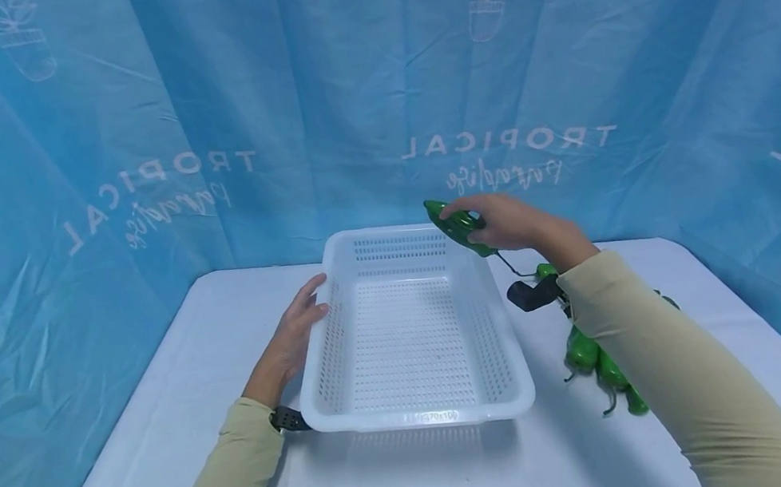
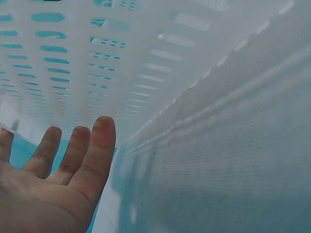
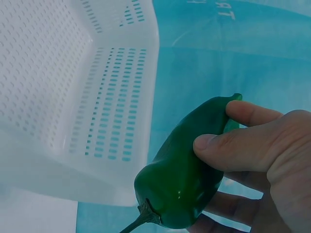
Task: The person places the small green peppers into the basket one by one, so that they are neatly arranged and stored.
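Observation:
A white perforated plastic basket [image 1: 404, 338] stands on the table with nothing inside it. Against its left wall is my left hand [image 1: 295, 331]; the left wrist view shows the fingers [image 2: 95, 155] extended beside the slotted wall [image 2: 53, 60]. My right hand [image 1: 507, 222] pinches a glossy green pepper [image 3: 182, 167] between thumb and fingers, above the basket's far right corner. The pepper's thin stem [image 3: 133, 224] points back toward the near side. More green peppers [image 1: 582, 350] lie on the table right of the basket, partly covered by my right forearm.
A white cloth covers the table [image 1: 418, 485]. Blue printed curtains [image 1: 360, 102] hang behind and on both sides. One pepper [image 1: 545, 268] lies near my right wrist, mostly hidden by it.

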The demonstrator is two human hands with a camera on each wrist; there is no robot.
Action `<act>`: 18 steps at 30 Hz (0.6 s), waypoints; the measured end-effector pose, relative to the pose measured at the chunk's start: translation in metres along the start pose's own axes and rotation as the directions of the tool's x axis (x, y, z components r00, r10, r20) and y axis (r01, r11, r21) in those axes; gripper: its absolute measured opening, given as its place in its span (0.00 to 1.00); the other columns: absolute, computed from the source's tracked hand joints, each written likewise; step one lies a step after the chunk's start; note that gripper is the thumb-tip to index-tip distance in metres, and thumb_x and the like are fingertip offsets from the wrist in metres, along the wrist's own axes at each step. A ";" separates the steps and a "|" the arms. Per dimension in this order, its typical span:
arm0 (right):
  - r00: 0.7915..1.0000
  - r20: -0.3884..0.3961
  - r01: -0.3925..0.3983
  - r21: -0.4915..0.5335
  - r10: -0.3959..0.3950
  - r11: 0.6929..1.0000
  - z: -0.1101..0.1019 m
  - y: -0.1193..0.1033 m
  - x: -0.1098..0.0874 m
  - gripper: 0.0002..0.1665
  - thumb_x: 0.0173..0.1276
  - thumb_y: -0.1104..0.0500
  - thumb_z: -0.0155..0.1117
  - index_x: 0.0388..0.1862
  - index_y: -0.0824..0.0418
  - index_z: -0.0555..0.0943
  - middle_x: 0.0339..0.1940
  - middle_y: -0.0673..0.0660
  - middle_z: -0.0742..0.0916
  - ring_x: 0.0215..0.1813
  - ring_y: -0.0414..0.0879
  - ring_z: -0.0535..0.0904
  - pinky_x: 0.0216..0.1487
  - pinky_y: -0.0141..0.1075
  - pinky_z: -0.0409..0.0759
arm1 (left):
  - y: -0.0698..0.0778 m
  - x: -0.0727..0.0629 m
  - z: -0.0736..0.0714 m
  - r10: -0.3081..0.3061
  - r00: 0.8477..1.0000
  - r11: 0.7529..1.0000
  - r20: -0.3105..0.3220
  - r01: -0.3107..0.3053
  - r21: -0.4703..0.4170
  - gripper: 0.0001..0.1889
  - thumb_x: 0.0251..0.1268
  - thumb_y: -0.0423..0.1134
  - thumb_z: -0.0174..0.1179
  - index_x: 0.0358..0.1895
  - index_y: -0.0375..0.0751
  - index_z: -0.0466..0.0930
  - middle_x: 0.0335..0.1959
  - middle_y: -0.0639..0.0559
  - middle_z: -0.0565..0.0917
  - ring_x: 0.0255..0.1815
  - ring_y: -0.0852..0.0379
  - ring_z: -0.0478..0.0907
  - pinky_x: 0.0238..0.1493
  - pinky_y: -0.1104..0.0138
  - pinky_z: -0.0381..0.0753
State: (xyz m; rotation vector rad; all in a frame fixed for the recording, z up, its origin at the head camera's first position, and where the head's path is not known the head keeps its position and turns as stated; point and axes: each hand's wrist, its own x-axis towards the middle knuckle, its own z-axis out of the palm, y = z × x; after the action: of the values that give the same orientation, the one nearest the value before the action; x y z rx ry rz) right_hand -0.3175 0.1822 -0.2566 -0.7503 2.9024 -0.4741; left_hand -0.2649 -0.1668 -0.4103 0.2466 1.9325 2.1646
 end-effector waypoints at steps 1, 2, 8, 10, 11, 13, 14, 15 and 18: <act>1.000 0.001 0.003 0.006 -0.003 1.000 0.001 0.000 0.001 0.31 0.70 0.67 0.54 0.71 0.49 0.70 0.71 0.63 0.74 0.61 0.58 0.75 0.43 0.45 0.75 | 0.000 0.000 0.000 0.001 1.000 1.000 -0.001 -0.001 0.000 0.34 0.73 0.43 0.49 0.79 0.61 0.47 0.76 0.44 0.61 0.70 0.41 0.67 0.61 0.58 0.77; 1.000 0.001 0.005 0.009 -0.005 1.000 0.002 -0.001 0.002 0.31 0.70 0.67 0.54 0.71 0.49 0.70 0.71 0.63 0.74 0.62 0.59 0.75 0.44 0.46 0.75 | 0.000 0.000 0.000 0.002 1.000 1.000 -0.002 -0.002 0.001 0.34 0.73 0.43 0.49 0.79 0.62 0.47 0.75 0.44 0.61 0.70 0.41 0.67 0.61 0.58 0.78; 1.000 -0.010 0.010 0.016 -0.009 1.000 0.004 -0.007 0.006 0.31 0.71 0.66 0.54 0.71 0.47 0.70 0.69 0.63 0.75 0.62 0.59 0.76 0.50 0.51 0.80 | -0.002 0.001 -0.001 0.007 1.000 1.000 -0.001 -0.007 -0.012 0.34 0.73 0.43 0.49 0.79 0.62 0.47 0.76 0.45 0.60 0.71 0.39 0.66 0.62 0.58 0.78; 1.000 -0.009 0.009 0.021 -0.009 1.000 0.005 -0.009 0.007 0.31 0.71 0.66 0.54 0.71 0.47 0.70 0.69 0.63 0.75 0.63 0.60 0.76 0.53 0.53 0.81 | -0.002 0.000 -0.001 0.009 1.000 1.000 0.004 -0.009 -0.024 0.34 0.74 0.42 0.48 0.79 0.61 0.46 0.76 0.44 0.60 0.71 0.39 0.66 0.61 0.58 0.78; 1.000 -0.008 0.008 0.026 -0.008 1.000 0.005 -0.010 0.007 0.31 0.71 0.66 0.54 0.71 0.47 0.70 0.69 0.63 0.76 0.63 0.60 0.76 0.53 0.53 0.81 | -0.003 0.000 -0.001 0.009 1.000 1.000 0.005 -0.009 -0.029 0.34 0.74 0.42 0.48 0.79 0.61 0.46 0.76 0.44 0.59 0.71 0.39 0.66 0.61 0.58 0.78; 1.000 -0.003 0.010 0.034 -0.010 0.999 0.005 -0.013 0.008 0.31 0.71 0.66 0.54 0.72 0.47 0.70 0.69 0.64 0.76 0.63 0.60 0.76 0.53 0.53 0.81 | -0.003 0.000 -0.001 0.008 1.000 0.999 0.005 -0.008 -0.032 0.34 0.74 0.42 0.48 0.79 0.62 0.46 0.76 0.45 0.59 0.71 0.39 0.66 0.60 0.58 0.78; 1.000 0.001 0.014 0.035 -0.014 0.999 0.005 -0.013 0.009 0.31 0.71 0.66 0.54 0.72 0.47 0.70 0.69 0.64 0.76 0.62 0.60 0.76 0.52 0.53 0.81 | -0.002 0.000 0.000 0.007 1.000 1.000 0.005 -0.007 -0.030 0.34 0.74 0.43 0.48 0.79 0.62 0.46 0.76 0.45 0.59 0.71 0.39 0.66 0.61 0.58 0.78; 1.000 0.001 0.016 0.035 -0.016 0.999 0.005 -0.014 0.009 0.32 0.71 0.66 0.54 0.72 0.47 0.70 0.68 0.64 0.76 0.61 0.59 0.77 0.51 0.52 0.81 | -0.002 -0.001 0.000 0.006 1.000 1.000 0.005 -0.006 -0.025 0.34 0.74 0.43 0.48 0.79 0.62 0.46 0.76 0.45 0.60 0.71 0.39 0.66 0.61 0.58 0.78; 0.999 0.006 0.034 0.030 -0.034 0.999 0.006 -0.016 0.012 0.32 0.71 0.66 0.54 0.72 0.47 0.70 0.68 0.63 0.76 0.60 0.58 0.77 0.49 0.50 0.80 | -0.002 -0.001 0.000 0.009 1.000 1.000 0.006 -0.009 -0.014 0.34 0.74 0.44 0.48 0.79 0.63 0.47 0.76 0.45 0.60 0.71 0.39 0.66 0.62 0.56 0.78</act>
State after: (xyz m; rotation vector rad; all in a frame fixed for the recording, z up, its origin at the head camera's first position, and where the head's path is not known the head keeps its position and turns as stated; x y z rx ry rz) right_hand -0.3199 0.1615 -0.2579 -0.7962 2.8737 -0.5165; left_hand -0.2638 -0.1664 -0.4121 0.2591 1.9163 2.1798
